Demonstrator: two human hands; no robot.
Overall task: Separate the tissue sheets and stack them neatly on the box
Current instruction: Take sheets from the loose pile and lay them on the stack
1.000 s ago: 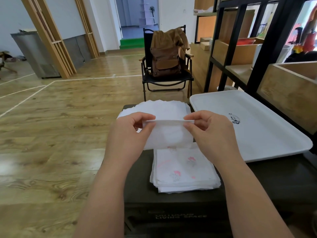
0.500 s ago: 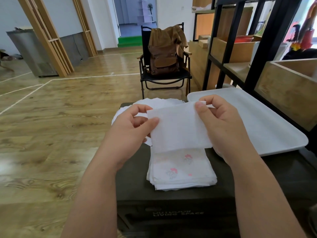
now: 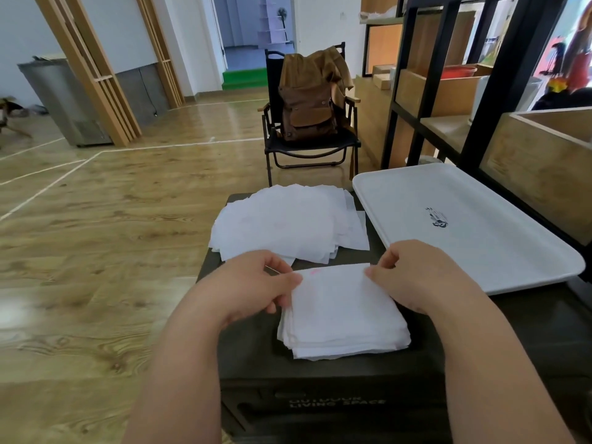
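Folded tissue stack (image 3: 344, 310) on dark box (image 3: 320, 373), far corners pinched between left hand (image 3: 250, 283) and right hand (image 3: 419, 277); fingertips partly hidden; loose sheets (image 3: 288, 222) beyond.

**Tight on the right, open on the left**

Hemmed in on the right by a white tray (image 3: 464, 225) and, just beyond it, a black shelf frame (image 3: 493, 100). Blocked at the far end of the box (image 3: 320, 376) by loose sheets (image 3: 288, 222). Bare box top beside the near stack (image 3: 344, 312). Open floor (image 3: 112, 235) on the left.
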